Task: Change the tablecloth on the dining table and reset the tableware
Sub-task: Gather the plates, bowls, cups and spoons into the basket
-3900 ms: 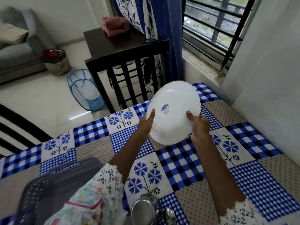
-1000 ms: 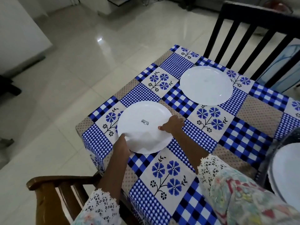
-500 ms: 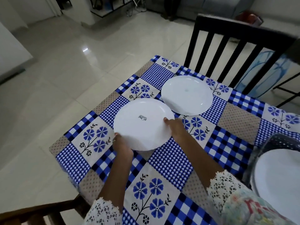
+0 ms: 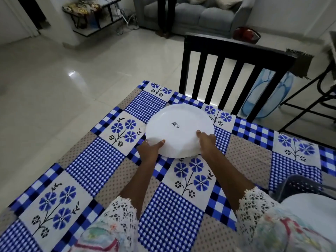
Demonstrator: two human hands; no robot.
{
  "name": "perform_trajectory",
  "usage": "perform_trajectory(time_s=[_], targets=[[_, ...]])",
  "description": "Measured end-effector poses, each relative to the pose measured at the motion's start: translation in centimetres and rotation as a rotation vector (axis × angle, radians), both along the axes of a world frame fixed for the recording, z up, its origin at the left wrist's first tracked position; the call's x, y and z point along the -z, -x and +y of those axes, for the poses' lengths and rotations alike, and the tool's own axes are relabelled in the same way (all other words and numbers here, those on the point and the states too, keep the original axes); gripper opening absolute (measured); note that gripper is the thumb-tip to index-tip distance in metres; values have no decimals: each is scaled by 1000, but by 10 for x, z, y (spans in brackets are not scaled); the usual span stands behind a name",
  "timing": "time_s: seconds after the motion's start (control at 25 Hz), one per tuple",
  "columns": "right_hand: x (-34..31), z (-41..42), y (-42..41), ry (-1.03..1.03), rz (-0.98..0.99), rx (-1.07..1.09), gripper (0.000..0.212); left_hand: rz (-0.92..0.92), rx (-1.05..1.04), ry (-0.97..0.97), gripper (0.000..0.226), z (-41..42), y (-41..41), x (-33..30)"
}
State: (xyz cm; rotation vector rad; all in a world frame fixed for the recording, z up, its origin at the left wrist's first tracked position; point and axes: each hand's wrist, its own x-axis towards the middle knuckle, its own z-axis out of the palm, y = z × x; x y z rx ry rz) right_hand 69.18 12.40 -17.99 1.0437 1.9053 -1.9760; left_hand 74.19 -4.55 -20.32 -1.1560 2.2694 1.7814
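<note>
A white plate [image 4: 179, 130] is upside down, its maker's mark facing up, over the blue-and-white patchwork tablecloth [image 4: 94, 160] near the far table edge, in front of a dark chair [image 4: 227, 57]. My left hand [image 4: 150, 148] grips its near-left rim, thumb on top. On the near-right rim, my right hand [image 4: 206, 140] holds it the same way. No other plate shows on the cloth; whatever lies under the held plate is hidden.
A dark plastic basket [image 4: 300, 184] stands at the right table edge, with something white inside. A blue mesh hamper [image 4: 267, 91] sits on the floor behind the chair. A grey sofa [image 4: 200, 13] is at the back of the room.
Both hands carried the upside-down plate from the table's left side toward the chair. It now sits over the spot where the second, face-up plate lay, and that plate is out of sight.
</note>
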Motion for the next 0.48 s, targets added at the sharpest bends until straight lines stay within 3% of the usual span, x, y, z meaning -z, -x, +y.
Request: perform_trajectory(time_s=[0.12,0.28,0.48], targets=[[4,3,13,-122,2,-27,66,-75,199,245,94,13,12,2],[6,5,26,-508,-208,-185,94,-117,284,409,87,24,17,3],[9,10,34,-488,-251,-131,94,-148,322,412,89,21,18,5]])
